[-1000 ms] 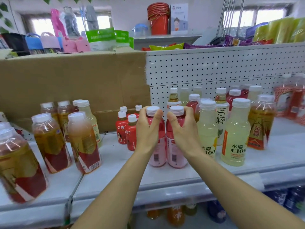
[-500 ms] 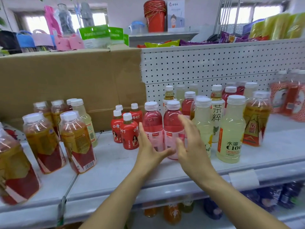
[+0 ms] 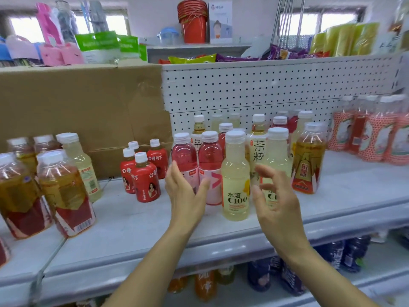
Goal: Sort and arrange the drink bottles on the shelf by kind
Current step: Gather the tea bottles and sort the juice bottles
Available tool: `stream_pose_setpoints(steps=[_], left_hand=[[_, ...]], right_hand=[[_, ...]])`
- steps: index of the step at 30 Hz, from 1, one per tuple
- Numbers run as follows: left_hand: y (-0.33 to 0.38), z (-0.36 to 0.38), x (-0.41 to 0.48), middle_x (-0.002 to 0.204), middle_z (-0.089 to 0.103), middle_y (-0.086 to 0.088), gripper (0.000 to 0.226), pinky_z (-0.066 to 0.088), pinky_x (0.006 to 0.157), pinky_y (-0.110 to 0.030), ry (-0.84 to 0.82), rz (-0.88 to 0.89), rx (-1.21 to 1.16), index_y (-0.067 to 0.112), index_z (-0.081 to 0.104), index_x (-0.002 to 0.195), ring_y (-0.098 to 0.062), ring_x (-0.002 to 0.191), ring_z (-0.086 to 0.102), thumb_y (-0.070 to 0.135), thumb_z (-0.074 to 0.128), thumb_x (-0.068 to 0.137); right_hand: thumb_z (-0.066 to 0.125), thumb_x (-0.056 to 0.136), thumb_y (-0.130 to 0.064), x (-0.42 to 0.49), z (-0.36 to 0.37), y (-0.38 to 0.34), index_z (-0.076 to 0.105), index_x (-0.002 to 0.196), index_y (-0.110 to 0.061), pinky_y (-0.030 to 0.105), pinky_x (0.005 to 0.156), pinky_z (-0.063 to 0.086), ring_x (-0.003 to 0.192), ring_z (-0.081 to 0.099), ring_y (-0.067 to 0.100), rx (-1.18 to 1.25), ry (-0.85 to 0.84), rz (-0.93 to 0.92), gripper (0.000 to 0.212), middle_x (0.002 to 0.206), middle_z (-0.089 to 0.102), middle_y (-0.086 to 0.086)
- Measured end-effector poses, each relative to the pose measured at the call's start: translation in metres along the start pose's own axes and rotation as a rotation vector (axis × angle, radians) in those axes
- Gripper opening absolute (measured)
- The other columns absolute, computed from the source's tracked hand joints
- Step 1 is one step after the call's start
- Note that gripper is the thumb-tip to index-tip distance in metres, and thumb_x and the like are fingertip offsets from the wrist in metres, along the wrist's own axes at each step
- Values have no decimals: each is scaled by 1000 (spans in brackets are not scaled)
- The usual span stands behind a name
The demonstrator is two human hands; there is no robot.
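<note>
Pulled my left hand and right hand off the pink bottles, both spread empty; C100 bottle between them probably goes next.

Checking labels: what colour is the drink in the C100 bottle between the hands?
C100 bottle: pale yellow; head view.

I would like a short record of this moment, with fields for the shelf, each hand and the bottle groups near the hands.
shelf: white shelf, pegboard behind, bottles upright
left hand: open, holds nothing, in front of the pink bottles; contact unclear
right hand: fingers relaxed, holds nothing, in front of the right one of the pale C100 bottles
pink bottles: two, side by side
pale C100 bottles: two, right of the pink ones
small red bottles: four, left of the pink ones
</note>
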State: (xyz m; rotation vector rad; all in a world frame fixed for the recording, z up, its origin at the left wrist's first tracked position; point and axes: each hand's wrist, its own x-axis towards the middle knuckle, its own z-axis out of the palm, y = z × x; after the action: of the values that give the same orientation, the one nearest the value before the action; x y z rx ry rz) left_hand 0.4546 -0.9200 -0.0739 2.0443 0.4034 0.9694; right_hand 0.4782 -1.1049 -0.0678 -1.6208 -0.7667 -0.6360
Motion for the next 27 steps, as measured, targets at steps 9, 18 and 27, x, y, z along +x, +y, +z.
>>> stream_pose_setpoints(steps=[9, 18, 27], left_hand=[[41, 41, -25, 129, 46, 14, 87, 44, 102, -24, -187, 64, -131, 27, 32, 145, -5, 119, 49, 49, 80, 76], [34, 49, -15, 129, 54, 14, 82, 43, 94, -20, -199, 149, -26, 28, 38, 140, -3, 116, 53, 46, 83, 74], [44, 71, -16, 132, 54, 17, 79, 43, 104, -26, -223, 151, -61, 29, 38, 139, -1, 122, 50, 38, 83, 75]], right_hand=[[81, 80, -29, 37, -27, 40, 20, 153, -26, 34, 111, 39, 129, 44, 7, 81, -85, 431, 95, 144, 40, -9], [84, 77, -25, 40, -22, 55, 44, 134, -22, 3, 74, 45, 96, 56, -19, 47, -75, 413, 69, 112, 60, -18], [82, 78, -25, 44, -30, 72, 41, 129, -29, 5, 77, 46, 101, 55, -17, 80, -53, 372, 65, 115, 57, -19]])
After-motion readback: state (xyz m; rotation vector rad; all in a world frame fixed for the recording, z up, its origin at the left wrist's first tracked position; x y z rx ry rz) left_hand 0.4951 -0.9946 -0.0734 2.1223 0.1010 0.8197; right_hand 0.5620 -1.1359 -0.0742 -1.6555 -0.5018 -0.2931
